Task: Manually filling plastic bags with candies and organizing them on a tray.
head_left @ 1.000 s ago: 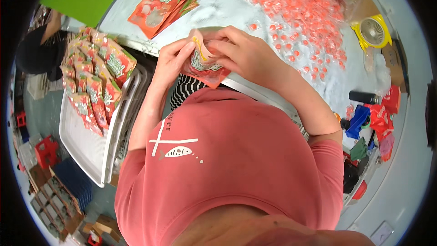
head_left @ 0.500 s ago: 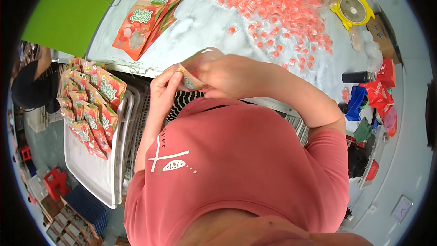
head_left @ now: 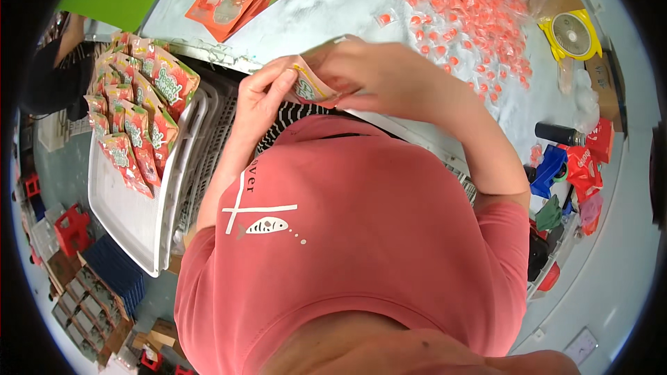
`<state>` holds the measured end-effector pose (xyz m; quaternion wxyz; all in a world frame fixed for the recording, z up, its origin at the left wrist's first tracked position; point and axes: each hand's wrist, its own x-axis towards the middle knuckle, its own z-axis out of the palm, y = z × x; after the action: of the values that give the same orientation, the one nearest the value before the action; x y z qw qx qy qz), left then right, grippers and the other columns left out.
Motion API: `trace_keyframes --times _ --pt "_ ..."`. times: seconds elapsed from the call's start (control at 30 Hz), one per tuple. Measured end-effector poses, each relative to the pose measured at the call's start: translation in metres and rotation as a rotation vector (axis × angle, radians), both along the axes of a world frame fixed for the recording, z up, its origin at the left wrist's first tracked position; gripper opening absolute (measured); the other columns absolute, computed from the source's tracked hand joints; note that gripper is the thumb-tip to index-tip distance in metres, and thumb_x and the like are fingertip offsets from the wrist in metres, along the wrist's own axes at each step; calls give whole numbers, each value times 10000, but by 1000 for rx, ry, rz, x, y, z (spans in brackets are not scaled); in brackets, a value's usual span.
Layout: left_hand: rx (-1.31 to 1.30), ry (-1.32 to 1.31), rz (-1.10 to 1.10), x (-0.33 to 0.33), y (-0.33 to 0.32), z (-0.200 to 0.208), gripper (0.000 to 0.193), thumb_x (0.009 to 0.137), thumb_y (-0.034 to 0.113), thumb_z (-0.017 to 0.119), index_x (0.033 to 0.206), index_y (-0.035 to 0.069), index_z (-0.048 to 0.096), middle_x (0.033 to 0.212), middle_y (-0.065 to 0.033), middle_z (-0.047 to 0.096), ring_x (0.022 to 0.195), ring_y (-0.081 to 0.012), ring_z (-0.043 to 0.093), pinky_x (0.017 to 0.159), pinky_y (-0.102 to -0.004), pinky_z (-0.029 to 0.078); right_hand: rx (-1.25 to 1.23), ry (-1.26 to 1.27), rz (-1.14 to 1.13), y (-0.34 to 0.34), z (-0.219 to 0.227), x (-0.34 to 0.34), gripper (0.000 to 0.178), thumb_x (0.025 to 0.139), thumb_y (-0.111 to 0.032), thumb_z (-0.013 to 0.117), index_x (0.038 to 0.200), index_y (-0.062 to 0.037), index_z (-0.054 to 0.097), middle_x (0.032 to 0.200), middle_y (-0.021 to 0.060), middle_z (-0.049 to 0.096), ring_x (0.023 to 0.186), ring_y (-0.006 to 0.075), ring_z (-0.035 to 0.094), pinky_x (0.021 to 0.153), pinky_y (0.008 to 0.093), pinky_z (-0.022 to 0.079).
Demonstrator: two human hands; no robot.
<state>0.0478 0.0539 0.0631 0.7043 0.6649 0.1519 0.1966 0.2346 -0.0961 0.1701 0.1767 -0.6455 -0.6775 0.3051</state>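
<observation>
A red and pink candy pouch (head_left: 306, 89) is held close to my body at the table's front edge, its top open. My left hand (head_left: 267, 92) pinches the pouch's left side between thumb and fingers. At the mouth of the pouch is my right hand (head_left: 389, 76), its fingers blurred and partly hidden by the pouch wall; whether they hold anything does not show. A large heap of small wrapped red candies (head_left: 462, 10) lies on the table beyond my right hand. Flat pouches (head_left: 226, 0) are stacked at the far left of the table.
On my left, a white plastic tray (head_left: 114, 212) holds several plump filled pouches (head_left: 167, 83). Other crates (head_left: 224, 107) stand beside it. A yellow fan (head_left: 571, 35), a black bottle (head_left: 559, 133) and red bags (head_left: 583, 170) are on the right. Another person (head_left: 55, 76) is at the far left.
The whole view has shifted, with the table and tray higher in the picture. My left hand keeps its hold on the pouch, while my right hand moves at the pouch's mouth.
</observation>
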Motion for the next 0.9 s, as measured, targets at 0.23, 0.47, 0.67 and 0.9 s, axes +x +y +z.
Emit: trace_keyframes --times 0.23,0.47,0.67,0.9 --pt "151 -33 -82 10 -6 15 252 998 135 580 1160 -27 685 1213 -150 657 1067 -181 624 855 -289 524 201 -270 137 2 -26 -7 402 759 -69 738 1141 -68 614 1126 109 632 983 297 654 796 379 543" --pt "-26 -33 52 -5 2 -2 269 1001 148 580 1183 -26 672 1212 -141 641 934 -172 664 674 -257 600 326 -176 -131 -25 5 -3 371 692 -103 795 1026 -75 636 1182 94 600 1069 319 601 905 404 506" --pt "-35 -103 41 -2 3 -5 263 998 156 590 1161 -28 683 1174 -123 661 889 -136 656 660 -251 584 363 -43 -286 -28 -32 5 270 770 -89 790 999 -59 650 1072 53 620 905 233 660 760 318 555" --pt "-161 -73 116 -1 0 0 225 950 98 651 1140 -16 693 991 -60 702 819 -89 652 635 -232 557 389 253 -481 -29 -37 -5 310 863 -13 705 1152 -72 607 864 50 655 819 151 690 728 280 565"
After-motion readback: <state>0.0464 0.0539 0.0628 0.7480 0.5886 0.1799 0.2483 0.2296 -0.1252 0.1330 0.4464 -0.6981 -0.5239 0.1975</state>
